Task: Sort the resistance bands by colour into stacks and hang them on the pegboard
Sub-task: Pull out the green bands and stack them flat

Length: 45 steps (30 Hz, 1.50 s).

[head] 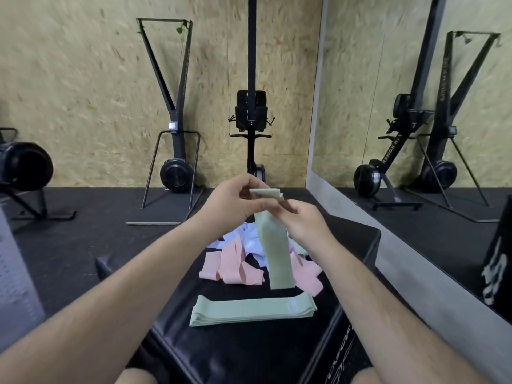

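Note:
A pale green resistance band (274, 253) hangs from both my hands above a black padded box (249, 350). My left hand (235, 203) pinches its folded top end, and my right hand (302, 220) pinches the band just below. Flat on the box near me lies a stack of green bands (252, 311). Behind it is a loose heap of pink bands (235, 267) and white or pale lilac bands (249, 236). No pegboard is in view.
A perforated grey panel (13, 273) stands at the left edge. Black gym machines (177, 167) line the chipboard wall beyond the dark floor. A wall mirror (415, 106) on the right reflects more machines. My knees show at the bottom edge.

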Tool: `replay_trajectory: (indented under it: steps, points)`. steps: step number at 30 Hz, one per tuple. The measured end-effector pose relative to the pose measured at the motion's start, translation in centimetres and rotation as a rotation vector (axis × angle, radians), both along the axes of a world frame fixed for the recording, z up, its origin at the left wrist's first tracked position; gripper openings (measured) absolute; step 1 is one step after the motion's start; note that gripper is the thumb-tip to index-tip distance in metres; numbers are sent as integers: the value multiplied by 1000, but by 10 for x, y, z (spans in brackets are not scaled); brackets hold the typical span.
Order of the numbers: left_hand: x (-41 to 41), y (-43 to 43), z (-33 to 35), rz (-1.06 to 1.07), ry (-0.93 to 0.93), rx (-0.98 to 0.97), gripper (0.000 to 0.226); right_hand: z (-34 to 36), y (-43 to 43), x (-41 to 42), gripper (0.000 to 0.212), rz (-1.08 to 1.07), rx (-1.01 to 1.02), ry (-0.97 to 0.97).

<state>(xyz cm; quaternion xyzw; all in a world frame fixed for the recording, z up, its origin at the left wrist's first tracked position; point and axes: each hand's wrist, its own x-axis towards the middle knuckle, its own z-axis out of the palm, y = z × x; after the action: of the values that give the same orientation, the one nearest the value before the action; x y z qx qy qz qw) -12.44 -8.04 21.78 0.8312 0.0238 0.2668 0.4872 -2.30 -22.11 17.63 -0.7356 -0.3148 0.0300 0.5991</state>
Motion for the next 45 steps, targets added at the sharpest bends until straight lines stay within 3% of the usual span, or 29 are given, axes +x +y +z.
replay_trajectory:
  steps: [1, 4, 7, 11, 15, 29, 33, 37, 40, 42, 45]
  points:
    - [-4, -1, 1, 52, -38, 38, 18, 1, -1, -7, 44, 17, 2, 18]
    - [-13, -3, 5, 128, -110, 22, 20, 1, -5, -22, 21, 64, 1, 38]
    - [-22, -6, 6, 144, -104, 20, 21, 0, -10, -30, 8, -25, 99, 6]
    - [-29, -10, -2, 124, -73, 6, 29, 4, -12, -41, 10, 56, 197, -17]
    - [-40, -12, -10, 100, -59, -13, 7, 1, -7, -48, 16, 107, 97, -109]
    - [-56, -2, -45, 81, -7, -120, 12, -26, -13, -58, 14, 264, 15, 38]
    - [-56, 1, -68, 208, -28, 43, 9, -46, -8, -62, 10, 88, 51, -88]
    - [-58, -9, -72, 97, -3, -241, 19, -59, -1, -71, 12, -26, 18, -397]
    - [-56, -9, -75, 154, -34, -188, 7, -69, 4, -74, 12, 44, 2, -528]
    - [-57, -2, -78, 197, -30, -118, 7, -76, 3, -76, 5, 90, 42, -473]
    - [-63, 8, -82, 137, -14, -86, 14, -85, 0, -73, 15, 82, 108, -265]
